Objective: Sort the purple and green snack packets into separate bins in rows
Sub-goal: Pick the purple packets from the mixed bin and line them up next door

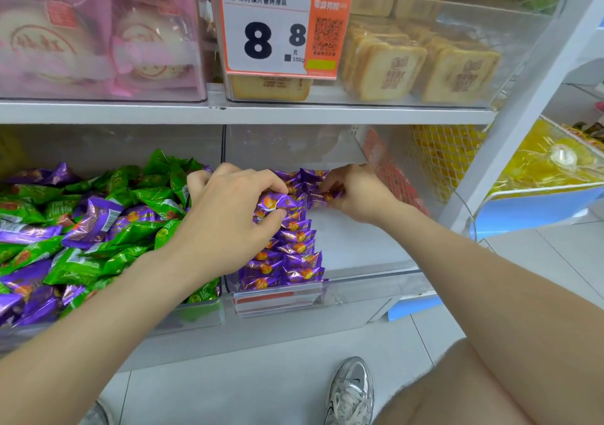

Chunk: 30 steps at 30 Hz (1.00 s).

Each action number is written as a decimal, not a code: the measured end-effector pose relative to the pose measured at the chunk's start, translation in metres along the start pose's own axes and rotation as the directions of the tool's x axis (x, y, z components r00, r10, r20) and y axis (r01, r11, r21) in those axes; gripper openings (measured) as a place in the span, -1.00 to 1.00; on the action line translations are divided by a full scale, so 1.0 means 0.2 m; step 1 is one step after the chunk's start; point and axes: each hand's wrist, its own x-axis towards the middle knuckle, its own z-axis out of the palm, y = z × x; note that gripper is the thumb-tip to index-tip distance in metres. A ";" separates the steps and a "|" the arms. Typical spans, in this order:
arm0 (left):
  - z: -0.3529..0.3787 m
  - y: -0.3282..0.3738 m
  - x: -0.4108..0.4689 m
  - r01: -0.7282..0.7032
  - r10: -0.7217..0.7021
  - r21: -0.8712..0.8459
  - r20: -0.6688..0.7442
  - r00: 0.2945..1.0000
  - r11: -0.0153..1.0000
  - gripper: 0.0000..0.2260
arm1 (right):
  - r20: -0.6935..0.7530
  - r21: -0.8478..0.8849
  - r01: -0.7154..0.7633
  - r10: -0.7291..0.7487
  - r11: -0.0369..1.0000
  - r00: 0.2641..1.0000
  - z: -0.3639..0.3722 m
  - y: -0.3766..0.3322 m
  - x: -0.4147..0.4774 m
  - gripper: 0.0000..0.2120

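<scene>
A clear left bin (202,310) holds a mixed heap of green packets (137,232) and purple packets (91,222). The clear middle bin (369,281) holds purple packets in rows (294,254) along its left side. My left hand (228,215) reaches over the divider and pinches a purple packet (277,201) between thumb and fingers above the rows. My right hand (356,192) is at the back of the middle bin and pinches another purple packet (327,196) at the far end of the rows.
The shelf above (261,112) carries bins of pink-wrapped cakes (98,39) and toast-shaped biscuits (425,65), with an 8.8 price tag (277,26) in front. Yellow packets (539,160) fill bins to the right. My knee (474,382) and shoe (351,392) are on the tiled floor below.
</scene>
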 end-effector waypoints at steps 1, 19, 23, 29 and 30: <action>0.00 0.00 0.00 -0.003 0.003 -0.002 0.000 1.000 1.000 -0.81 | 0.003 0.009 -0.013 0.013 1.000 1.000 0.01 0.01 0.00 -0.81; -0.02 0.00 -0.03 0.012 -0.012 -0.083 -0.001 1.000 0.996 -0.83 | -0.047 -0.209 -0.005 -0.005 0.978 0.999 0.08 -0.02 0.06 -0.76; -0.03 0.00 -0.03 0.015 -0.012 -0.090 0.032 0.999 0.996 -0.77 | -0.007 -0.185 0.034 -0.035 0.982 0.999 0.09 -0.03 0.07 -0.72; -0.04 0.01 -0.04 0.032 -0.028 -0.118 0.033 0.999 0.992 -0.75 | -0.018 -0.169 -0.010 0.007 0.985 1.000 0.08 -0.01 0.06 -0.71; -0.04 0.01 -0.04 0.036 -0.032 -0.124 0.028 0.999 0.992 -0.76 | -0.008 -0.170 -0.016 0.015 0.985 1.000 0.08 -0.02 0.05 -0.70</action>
